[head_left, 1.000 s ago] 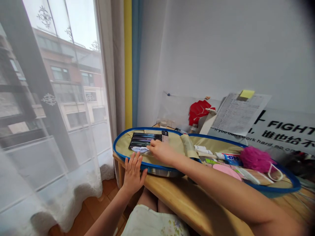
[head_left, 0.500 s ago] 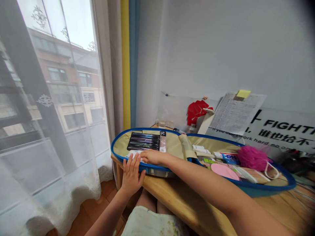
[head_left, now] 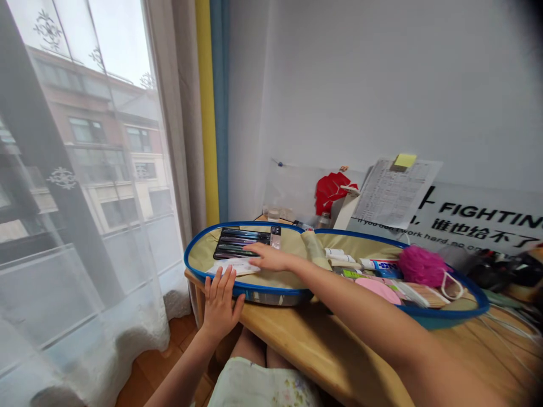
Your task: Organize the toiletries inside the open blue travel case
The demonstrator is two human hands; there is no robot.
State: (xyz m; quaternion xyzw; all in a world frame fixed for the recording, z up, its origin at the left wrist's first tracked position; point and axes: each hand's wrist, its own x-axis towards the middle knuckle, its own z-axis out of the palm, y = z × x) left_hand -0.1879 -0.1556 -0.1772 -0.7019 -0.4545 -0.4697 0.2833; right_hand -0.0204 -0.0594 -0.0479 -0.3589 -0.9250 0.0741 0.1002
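An open fabric case with a blue rim and beige lining [head_left: 288, 277] lies across the wooden table. My right hand [head_left: 269, 257] reaches into its left half, fingertips beside a flat dark set of makeup pencils or brushes [head_left: 241, 243]. Nothing shows in that hand. My left hand [head_left: 220, 305] rests against the case's front rim with fingers spread, just below a white paper card [head_left: 235, 267]. A pink-and-white tube [head_left: 275, 238] stands next to the dark set. The right half holds toiletries, including a toothpaste tube [head_left: 379, 268], a pink round sponge [head_left: 373, 290] and a magenta bath pouf [head_left: 418, 267].
The wooden table [head_left: 322, 345] extends right, with cables and dark items at its far right. A sheer curtain [head_left: 85, 254] hangs on the left. Papers with a yellow note [head_left: 396, 192], a red paper ornament [head_left: 331, 192] and a slogan poster [head_left: 479, 217] stand behind.
The view has swung left. My right hand has slid off the front rim, farther into the case toward the dark set. The white card now shows uncovered.
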